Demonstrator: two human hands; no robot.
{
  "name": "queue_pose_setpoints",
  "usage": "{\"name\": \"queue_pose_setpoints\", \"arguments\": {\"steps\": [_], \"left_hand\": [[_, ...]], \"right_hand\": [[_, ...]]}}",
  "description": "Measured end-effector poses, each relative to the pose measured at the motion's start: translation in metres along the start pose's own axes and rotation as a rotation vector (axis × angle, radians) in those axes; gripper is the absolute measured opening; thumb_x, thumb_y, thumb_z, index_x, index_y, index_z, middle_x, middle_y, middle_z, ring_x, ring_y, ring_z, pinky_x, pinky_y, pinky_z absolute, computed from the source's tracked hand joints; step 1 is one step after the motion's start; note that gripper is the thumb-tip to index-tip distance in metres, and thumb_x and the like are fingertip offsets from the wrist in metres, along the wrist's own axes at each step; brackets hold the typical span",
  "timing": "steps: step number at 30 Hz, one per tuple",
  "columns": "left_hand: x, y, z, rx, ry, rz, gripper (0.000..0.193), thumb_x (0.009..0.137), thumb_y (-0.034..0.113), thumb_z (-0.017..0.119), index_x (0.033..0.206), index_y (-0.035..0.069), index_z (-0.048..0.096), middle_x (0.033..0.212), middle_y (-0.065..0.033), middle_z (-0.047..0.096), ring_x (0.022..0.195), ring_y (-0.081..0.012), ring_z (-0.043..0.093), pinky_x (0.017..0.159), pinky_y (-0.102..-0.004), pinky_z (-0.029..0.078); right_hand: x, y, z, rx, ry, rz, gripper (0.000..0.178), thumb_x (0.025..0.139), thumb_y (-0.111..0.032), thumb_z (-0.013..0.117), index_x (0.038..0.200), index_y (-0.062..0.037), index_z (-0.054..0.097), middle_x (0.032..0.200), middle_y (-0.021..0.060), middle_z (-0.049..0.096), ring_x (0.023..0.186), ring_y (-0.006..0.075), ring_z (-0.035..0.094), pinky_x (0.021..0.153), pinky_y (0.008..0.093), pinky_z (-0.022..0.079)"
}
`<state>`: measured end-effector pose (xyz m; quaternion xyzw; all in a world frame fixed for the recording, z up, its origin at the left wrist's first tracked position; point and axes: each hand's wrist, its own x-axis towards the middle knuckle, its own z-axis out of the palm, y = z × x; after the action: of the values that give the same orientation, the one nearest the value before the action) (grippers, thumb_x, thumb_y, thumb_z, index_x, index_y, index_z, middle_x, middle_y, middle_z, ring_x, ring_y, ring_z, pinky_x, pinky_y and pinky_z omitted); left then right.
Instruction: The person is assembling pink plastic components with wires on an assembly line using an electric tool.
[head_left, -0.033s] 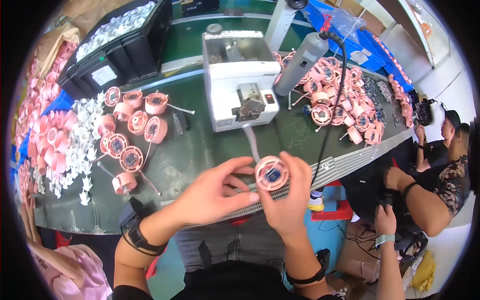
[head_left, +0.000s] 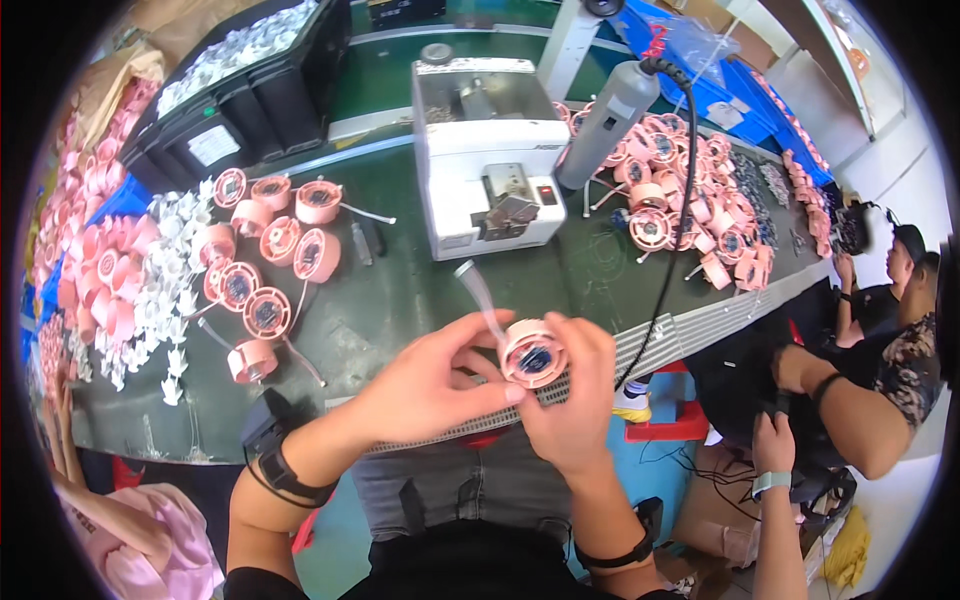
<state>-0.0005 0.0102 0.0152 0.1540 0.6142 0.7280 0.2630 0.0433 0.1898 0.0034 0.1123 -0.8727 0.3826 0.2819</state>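
Housing [head_left: 535,356] pinched by right hand [head_left: 572,408] near grated bench edge [head_left: 715,325]; left hand [head_left: 430,388], grip unclear.

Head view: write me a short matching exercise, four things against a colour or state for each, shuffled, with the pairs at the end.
1. crate
2. machine
3. cylinder
4. person's right hand

A. grey, with a black cable at its top
B. holding a pink round part
C. black, filled with white pieces
D. white, standing on the bench

Pairs: 1-C, 2-D, 3-A, 4-B
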Motion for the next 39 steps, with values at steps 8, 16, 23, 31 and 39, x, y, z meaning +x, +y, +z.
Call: {"name": "queue_pose_setpoints", "arguments": {"steps": [8, 16, 23, 31, 39], "left_hand": [[0.003, 0.004, -0.01, 0.145, 0.013, -0.026, 0.043, 0.092, 0.003, 0.064, 0.132, -0.001, 0.05, 0.111, -0.0059, 0.063, 0.1, -0.0123, 0.062, 0.087, -0.0275, 0.054], [0.007, -0.01, -0.017, -0.234, 0.052, -0.031, 0.041, 0.094, 0.005, 0.061, 0.132, -0.003, 0.05, 0.112, -0.0094, 0.064, 0.099, -0.0145, 0.064, 0.082, -0.0276, 0.057], [0.014, -0.007, -0.018, -0.194, 0.068, -0.098, 0.047, 0.096, 0.005, 0.057, 0.142, 0.001, 0.044, 0.113, -0.0067, 0.064, 0.097, -0.0126, 0.064, 0.081, -0.0279, 0.059], [0.015, -0.011, -0.02, -0.24, 0.115, -0.177, 0.044, 0.101, 0.01, 0.049, 0.144, 0.004, 0.042, 0.109, -0.0039, 0.062, 0.095, -0.0114, 0.063, 0.083, -0.0311, 0.06], [0.016, -0.016, -0.02, -0.304, 0.148, -0.196, 0.042, 0.103, 0.012, 0.044, 0.144, 0.003, 0.04, 0.108, -0.0049, 0.061, 0.094, -0.0152, 0.064, 0.086, -0.0346, 0.06]], "right_hand": [[0.017, 0.003, 0.015, 0.056, -0.135, -0.266, 0.059, 0.067, 0.001, 0.075, 0.123, -0.0112, 0.061, 0.112, 0.0049, 0.061, 0.104, 0.0288, 0.057, 0.087, 0.041, 0.046], [0.048, 0.012, -0.001, 0.209, -0.269, -0.236, 0.068, 0.065, -0.003, 0.078, 0.129, -0.006, 0.055, 0.131, 0.0143, 0.05, 0.121, 0.0308, 0.049, 0.1, 0.0426, 0.041], [0.121, 0.045, 0.034, 0.125, 0.384, 0.171, 0.068, 0.083, -0.017, 0.074, 0.137, 0.0064, 0.04, 0.135, 0.0199, 0.05, 0.124, 0.027, 0.049, 0.107, 0.0394, 0.035], [0.147, 0.037, 0.03, 0.487, 0.597, 0.025, 0.035, 0.089, -0.005, 0.059, 0.121, 0.0013, 0.046, 0.076, 0.0077, 0.056, 0.066, 0.0174, 0.058, 0.07, 0.0318, 0.051], [0.166, -0.014, 0.026, 0.802, 0.381, 0.017, 0.03, 0.091, -0.005, 0.055, 0.119, 0.0005, 0.046, 0.063, 0.0063, 0.048, 0.046, 0.0163, 0.048, 0.045, 0.0338, 0.045]]}}
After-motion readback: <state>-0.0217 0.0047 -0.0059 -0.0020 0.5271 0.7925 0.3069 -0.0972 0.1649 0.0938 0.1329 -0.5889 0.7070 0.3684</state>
